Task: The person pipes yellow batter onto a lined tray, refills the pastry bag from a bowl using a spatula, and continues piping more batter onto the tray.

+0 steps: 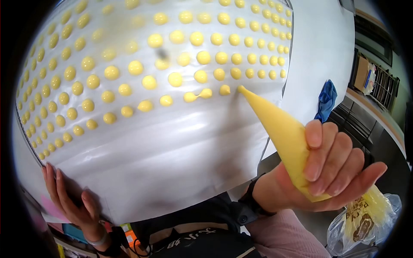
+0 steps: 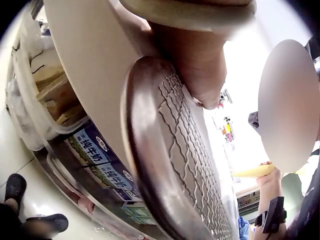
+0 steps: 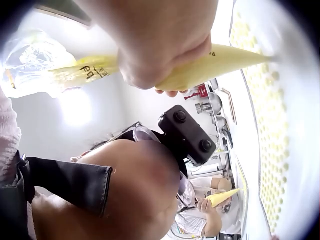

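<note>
R hand (image 1: 331, 167): 4 fingers plus thumb curled tight round the wide end of 1 piping bag (image 1: 279, 129), which is full of pale yellow batter. The bag's twisted tail, clear plastic w/ print, sticks out below the palm. The bag is slanted and its tip is down at the sheet (image 1: 172, 163), just right of the last dot in the nearest row. Can't tell if the tip touches.

Dots (image 1: 175, 79): round, yellow, in curved rows over the far part of the sheet. Well over 100 (exact count not possible, far rows blur). In the nearest row, 2 dots next to the last one are joined by a thin bridge of batter. The near part of the sheet is bare white.

L hand (image 1: 71, 198): at the near-left corner, fingers straight and laid on the sheet's edge, thumb beside them, nothing pinched. L wrist view: one digit pressed at the metal tray rim (image 2: 150, 165), which has a mesh pattern.

Other:
- 1 blue cloth (image 1: 327, 99) on the counter right of the sheet.
- At least 2 blue-white cartons (image 2: 92, 150) in a clear bin below.
- R wrist view: 1 more yellow bag (image 3: 222, 197), held by a second person in the background.
</note>
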`<move>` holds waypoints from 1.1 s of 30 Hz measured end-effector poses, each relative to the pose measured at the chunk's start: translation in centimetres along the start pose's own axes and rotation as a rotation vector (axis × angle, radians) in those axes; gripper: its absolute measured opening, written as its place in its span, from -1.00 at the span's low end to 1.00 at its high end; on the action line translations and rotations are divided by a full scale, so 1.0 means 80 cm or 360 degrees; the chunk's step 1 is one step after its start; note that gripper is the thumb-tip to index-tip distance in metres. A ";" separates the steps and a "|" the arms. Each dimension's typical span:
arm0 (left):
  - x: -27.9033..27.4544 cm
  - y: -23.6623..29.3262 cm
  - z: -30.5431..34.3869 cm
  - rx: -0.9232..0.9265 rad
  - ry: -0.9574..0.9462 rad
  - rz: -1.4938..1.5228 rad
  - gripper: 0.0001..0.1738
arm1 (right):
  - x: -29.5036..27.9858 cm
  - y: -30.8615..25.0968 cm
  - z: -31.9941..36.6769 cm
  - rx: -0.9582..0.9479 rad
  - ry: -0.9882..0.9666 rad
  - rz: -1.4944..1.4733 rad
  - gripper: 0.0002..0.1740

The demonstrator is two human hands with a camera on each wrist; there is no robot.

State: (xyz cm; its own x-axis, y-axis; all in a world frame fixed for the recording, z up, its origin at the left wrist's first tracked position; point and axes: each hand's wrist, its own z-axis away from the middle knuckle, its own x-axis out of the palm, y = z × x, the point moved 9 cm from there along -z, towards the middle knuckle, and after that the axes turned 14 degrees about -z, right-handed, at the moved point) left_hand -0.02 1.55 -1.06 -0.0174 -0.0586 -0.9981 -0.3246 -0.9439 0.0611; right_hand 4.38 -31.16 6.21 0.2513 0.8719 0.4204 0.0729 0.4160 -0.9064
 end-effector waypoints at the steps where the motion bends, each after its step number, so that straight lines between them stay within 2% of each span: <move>1: 0.000 0.001 0.000 0.0002 0.0001 0.0001 -0.47 | -0.001 0.003 0.000 0.0014 -0.0054 -0.0009 -0.35; 3: 0.000 0.002 -0.001 0.0004 -0.0026 -0.0028 -0.46 | 0.002 0.004 0.000 0.0029 -0.0103 -0.0019 -0.35; 5: 0.001 0.003 -0.001 0.0009 -0.0025 -0.0026 -0.46 | -0.002 -0.002 0.003 -0.0001 0.0023 -0.0023 -0.33; 9: 0.001 0.003 -0.001 0.0015 -0.0015 -0.0020 -0.47 | -0.014 -0.018 0.005 -0.0043 0.0042 0.0028 -0.33; 14: 0.001 0.005 -0.001 0.0022 -0.0016 -0.0058 -0.47 | -0.021 -0.004 -0.001 0.0010 -0.0064 0.0017 -0.34; 17: 0.001 0.003 0.000 0.0034 -0.0022 -0.0084 -0.47 | -0.024 -0.011 0.003 -0.0036 0.0034 -0.0057 -0.34; 24: 0.002 0.006 0.000 0.0057 0.0000 -0.0090 -0.47 | -0.044 -0.020 -0.001 -0.0099 0.0006 0.0040 -0.33; 33: 0.004 0.009 0.001 0.0018 0.0014 -0.0136 -0.48 | -0.063 -0.033 0.000 -0.0124 -0.0010 -0.0068 -0.34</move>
State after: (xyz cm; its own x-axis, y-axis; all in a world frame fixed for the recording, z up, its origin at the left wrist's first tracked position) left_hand -0.29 0.89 -1.31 0.0192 0.0188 -0.9996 -0.3351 -0.9419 -0.0242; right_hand 2.91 -36.63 6.49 0.2402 0.8554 0.4589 0.1584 0.4319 -0.8879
